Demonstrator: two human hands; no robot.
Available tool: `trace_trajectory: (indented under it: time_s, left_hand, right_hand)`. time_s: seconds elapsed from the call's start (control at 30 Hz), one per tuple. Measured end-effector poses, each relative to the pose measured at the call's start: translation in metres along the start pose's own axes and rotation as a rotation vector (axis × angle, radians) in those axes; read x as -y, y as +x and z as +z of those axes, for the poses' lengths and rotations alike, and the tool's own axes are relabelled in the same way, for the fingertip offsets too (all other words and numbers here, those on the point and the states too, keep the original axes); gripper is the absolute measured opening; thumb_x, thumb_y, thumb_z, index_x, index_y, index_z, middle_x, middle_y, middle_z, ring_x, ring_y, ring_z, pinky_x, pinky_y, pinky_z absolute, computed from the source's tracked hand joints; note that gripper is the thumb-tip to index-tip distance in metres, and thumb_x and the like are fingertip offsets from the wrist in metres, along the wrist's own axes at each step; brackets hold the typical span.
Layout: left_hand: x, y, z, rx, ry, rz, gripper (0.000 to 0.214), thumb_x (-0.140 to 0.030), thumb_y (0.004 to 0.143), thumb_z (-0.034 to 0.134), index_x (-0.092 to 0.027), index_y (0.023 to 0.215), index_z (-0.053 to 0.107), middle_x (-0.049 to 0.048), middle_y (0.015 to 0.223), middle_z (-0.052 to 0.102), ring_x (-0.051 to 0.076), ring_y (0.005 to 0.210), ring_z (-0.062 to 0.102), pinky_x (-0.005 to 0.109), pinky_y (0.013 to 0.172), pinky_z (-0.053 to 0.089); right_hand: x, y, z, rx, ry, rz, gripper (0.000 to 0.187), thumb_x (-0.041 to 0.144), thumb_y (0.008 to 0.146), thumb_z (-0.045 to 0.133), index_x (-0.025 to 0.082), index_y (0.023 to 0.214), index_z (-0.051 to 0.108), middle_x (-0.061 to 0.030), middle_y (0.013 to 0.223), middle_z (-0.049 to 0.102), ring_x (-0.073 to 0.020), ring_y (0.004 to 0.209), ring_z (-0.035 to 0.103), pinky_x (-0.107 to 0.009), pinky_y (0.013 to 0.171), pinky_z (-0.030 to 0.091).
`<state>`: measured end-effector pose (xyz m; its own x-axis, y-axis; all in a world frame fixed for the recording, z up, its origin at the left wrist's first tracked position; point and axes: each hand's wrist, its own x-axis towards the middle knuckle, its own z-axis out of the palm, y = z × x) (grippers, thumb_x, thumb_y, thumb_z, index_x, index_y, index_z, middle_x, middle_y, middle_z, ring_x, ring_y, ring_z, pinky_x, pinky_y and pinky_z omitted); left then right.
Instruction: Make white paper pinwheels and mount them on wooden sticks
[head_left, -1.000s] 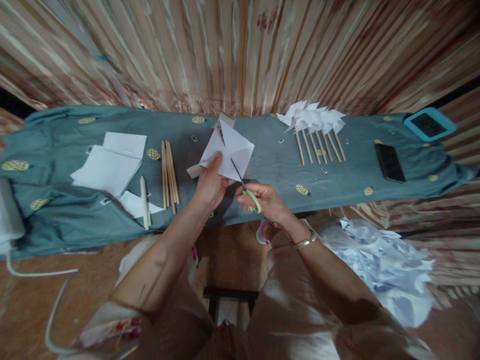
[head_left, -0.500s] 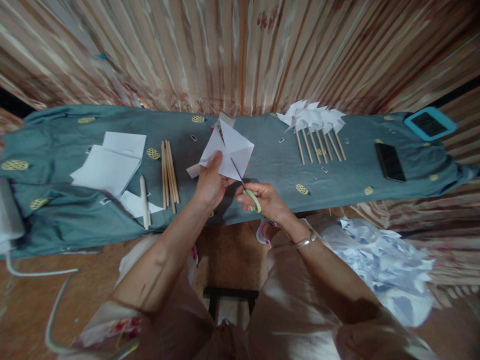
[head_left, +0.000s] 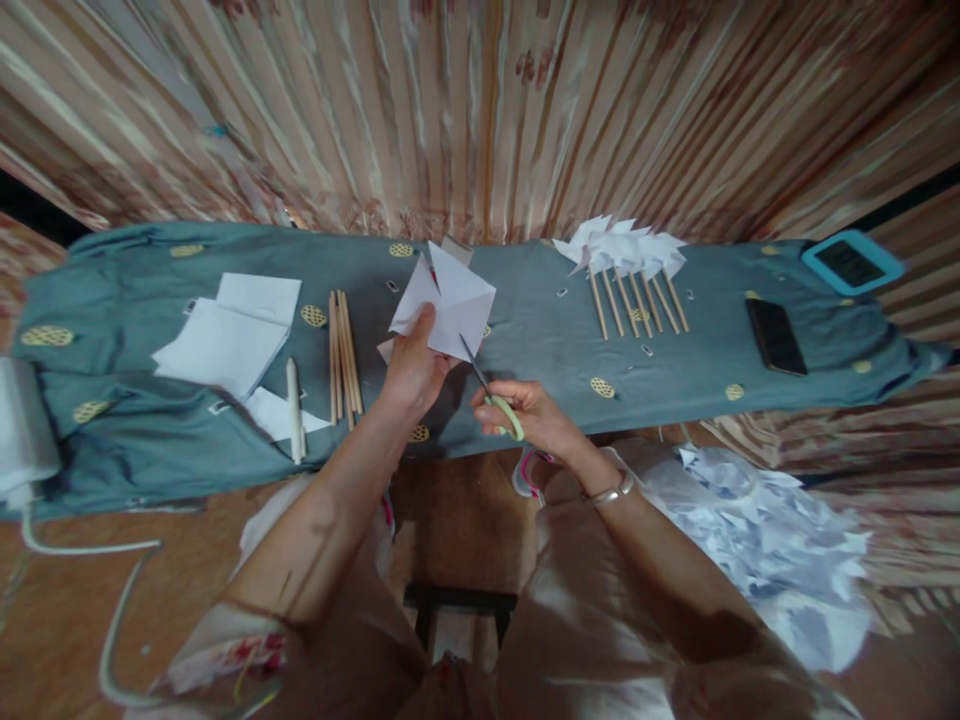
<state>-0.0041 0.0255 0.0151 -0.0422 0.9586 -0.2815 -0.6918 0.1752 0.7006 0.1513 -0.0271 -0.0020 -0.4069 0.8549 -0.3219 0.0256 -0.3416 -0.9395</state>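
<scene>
A square sheet of white paper (head_left: 461, 300), with a slit running in from its upper left corner, is pinched in my left hand (head_left: 415, 365), thumb on top. My right hand (head_left: 521, 412) grips green-handled scissors (head_left: 504, 415), fingers in the loops. The dark blades reach up to the paper's lower edge and look nearly closed; whether they touch the paper I cannot tell. Left of my left hand lie several thin wooden sticks (head_left: 343, 355) in a row. Further right are white paper pinwheels (head_left: 626, 245) on wooden sticks.
On the green cloth (head_left: 525, 270) lie white sheets (head_left: 225, 345), a white pen-like tool (head_left: 294, 410), a black phone (head_left: 776, 335) and a blue-framed device (head_left: 853, 260). A white box (head_left: 26, 425) with a cable sits far left. Below right is a bag of paper pieces (head_left: 765, 540).
My left hand and the paper have shifted slightly left, away from the scissors. The blades, earlier over the paper, now sit at its lower edge. The whole view has tilted a little.
</scene>
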Motion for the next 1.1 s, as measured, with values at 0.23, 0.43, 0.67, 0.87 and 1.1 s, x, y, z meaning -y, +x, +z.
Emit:
trace_trajectory:
  time_s: [0.23, 0.43, 0.67, 0.87, 1.1]
  left_hand:
    - [-0.010, 0.008, -0.004, -0.055, -0.002, 0.028, 0.020, -0.027, 0.093, 0.059, -0.022, 0.112, 0.063, 0.0051, 0.103, 0.076, 0.020, 0.100, 0.071, 0.031, 0.081, 0.061]
    - [-0.011, 0.007, -0.006, -0.027, 0.025, 0.035, 0.019, -0.023, 0.086, 0.066, -0.018, 0.104, 0.063, 0.0071, 0.102, 0.075, 0.020, 0.099, 0.071, 0.032, 0.085, 0.059]
    - [0.004, 0.000, -0.001, 0.023, 0.139, -0.060, 0.021, -0.018, 0.072, 0.073, -0.014, 0.091, 0.067, 0.0052, 0.086, 0.075, 0.021, 0.085, 0.071, 0.029, 0.076, 0.056]
    - [0.014, -0.008, -0.001, 0.145, 0.280, -0.105, 0.030, -0.030, 0.059, 0.082, -0.013, 0.082, 0.071, 0.0057, 0.075, 0.074, 0.023, 0.076, 0.069, 0.030, 0.069, 0.053]
    - [0.019, -0.009, -0.004, 0.187, 0.389, -0.148, 0.039, -0.037, 0.060, 0.084, -0.010, 0.086, 0.073, 0.0090, 0.078, 0.075, 0.027, 0.080, 0.070, 0.034, 0.074, 0.053]
  right_hand:
    - [0.000, -0.007, -0.014, 0.111, -0.054, 0.077, 0.043, 0.051, 0.062, 0.087, 0.016, 0.078, 0.068, 0.0045, 0.060, 0.063, -0.0054, 0.052, 0.056, -0.017, 0.052, 0.045]
    - [0.008, -0.013, -0.038, 0.016, -0.129, -0.004, 0.046, 0.058, 0.067, 0.081, 0.015, 0.081, 0.069, 0.0015, 0.060, 0.066, -0.0072, 0.053, 0.055, -0.020, 0.052, 0.042]
    - [0.015, 0.002, -0.047, -0.410, 0.000, -0.154, 0.055, 0.061, 0.050, 0.087, 0.020, 0.080, 0.067, 0.0014, 0.066, 0.068, -0.0091, 0.056, 0.056, -0.023, 0.055, 0.044]
    - [0.017, 0.006, -0.047, -0.506, -0.012, -0.229, 0.051, 0.050, 0.048, 0.090, 0.021, 0.082, 0.066, 0.0083, 0.057, 0.053, -0.0079, 0.053, 0.046, -0.023, 0.052, 0.036]
    - [0.018, 0.005, -0.043, -0.419, 0.054, -0.205, 0.050, 0.040, 0.044, 0.091, 0.020, 0.077, 0.060, 0.0106, 0.056, 0.051, -0.0064, 0.053, 0.043, -0.022, 0.052, 0.033]
